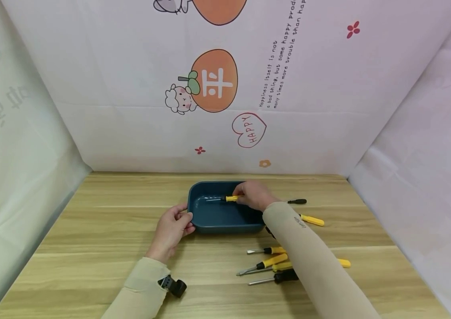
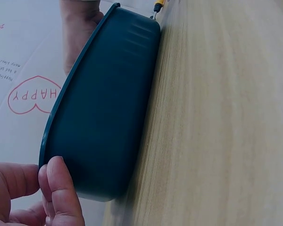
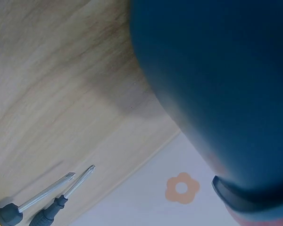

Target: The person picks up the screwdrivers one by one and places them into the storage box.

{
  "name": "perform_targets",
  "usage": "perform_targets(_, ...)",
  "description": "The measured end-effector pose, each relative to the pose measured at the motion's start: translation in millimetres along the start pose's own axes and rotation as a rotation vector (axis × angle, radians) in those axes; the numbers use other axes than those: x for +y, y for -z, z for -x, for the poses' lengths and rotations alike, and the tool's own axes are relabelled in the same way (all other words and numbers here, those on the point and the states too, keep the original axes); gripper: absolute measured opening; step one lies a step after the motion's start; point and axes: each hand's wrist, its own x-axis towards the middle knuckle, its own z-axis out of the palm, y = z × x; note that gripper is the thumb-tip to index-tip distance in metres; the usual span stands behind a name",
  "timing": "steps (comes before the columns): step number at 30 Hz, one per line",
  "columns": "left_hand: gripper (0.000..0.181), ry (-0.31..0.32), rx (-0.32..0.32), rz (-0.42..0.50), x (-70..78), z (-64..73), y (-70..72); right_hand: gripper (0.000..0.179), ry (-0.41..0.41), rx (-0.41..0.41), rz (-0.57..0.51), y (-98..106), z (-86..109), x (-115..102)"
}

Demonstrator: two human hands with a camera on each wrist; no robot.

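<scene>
A dark blue rectangular bin (image 1: 225, 217) stands on the wooden table, its long outer wall filling much of the left wrist view. At its left end my left hand (image 1: 171, 230) pinches the rim, with fingertips (image 2: 61, 186) against the outside wall. My right hand (image 1: 254, 195) reaches over the bin's right part and grips a screwdriver (image 1: 231, 199) by its yellow handle. The shaft of that screwdriver points left, low inside the bin. In the right wrist view the bin's wall (image 3: 217, 80) hides most of the right hand.
Several yellow-handled screwdrivers (image 1: 272, 260) and a black-handled screwdriver (image 1: 285, 276) lie in front of the bin, partly under the right forearm. Right of the bin lie another yellow-handled screwdriver (image 1: 312, 220) and a small black-handled one (image 1: 298, 201). A printed white sheet (image 1: 138, 133) hangs behind.
</scene>
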Motion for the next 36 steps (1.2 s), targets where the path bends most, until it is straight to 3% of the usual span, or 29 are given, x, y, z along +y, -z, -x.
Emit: perform_targets(36,0.044,-0.005,-0.008,-0.016,-1.8,-0.6,1.5,0.02,-0.097,0.019,0.152,-13.7,-3.4,-6.5)
